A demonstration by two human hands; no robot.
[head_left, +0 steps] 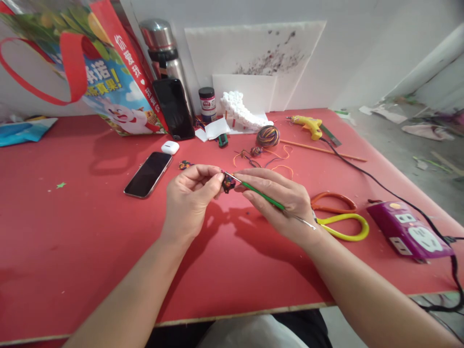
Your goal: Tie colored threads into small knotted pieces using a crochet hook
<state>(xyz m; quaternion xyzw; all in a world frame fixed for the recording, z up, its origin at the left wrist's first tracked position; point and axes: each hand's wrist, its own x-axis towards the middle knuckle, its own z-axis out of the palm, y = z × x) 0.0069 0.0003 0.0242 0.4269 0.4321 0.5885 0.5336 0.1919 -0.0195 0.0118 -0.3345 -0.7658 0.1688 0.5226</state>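
Between thumb and fingers, my left hand (pixel 194 200) pinches a small dark multicoloured crochet piece (pixel 228 183). A crochet hook (pixel 263 195) with a green grip and metal ends lies in my right hand (pixel 282 200), whose fingers are closed on it. The hook's far tip meets the top of the crochet piece by my left fingertips. Beyond my hands rests a ball of multicoloured yarn (pixel 268 136), with loose strands around a smaller yarn bundle (pixel 256 151). Another small multicoloured piece (pixel 185 165) sits behind my left hand, partly hidden.
On the red table (pixel 90 251) lie a phone (pixel 148 175) and a white earbud case (pixel 170 147) at left. Scissors (pixel 344 227), a purple power strip (pixel 409 232) and a yellow glue gun (pixel 308 126) are at right. A bag (pixel 126 104), flask (pixel 174 63) and upright phone (pixel 174 108) stand behind.
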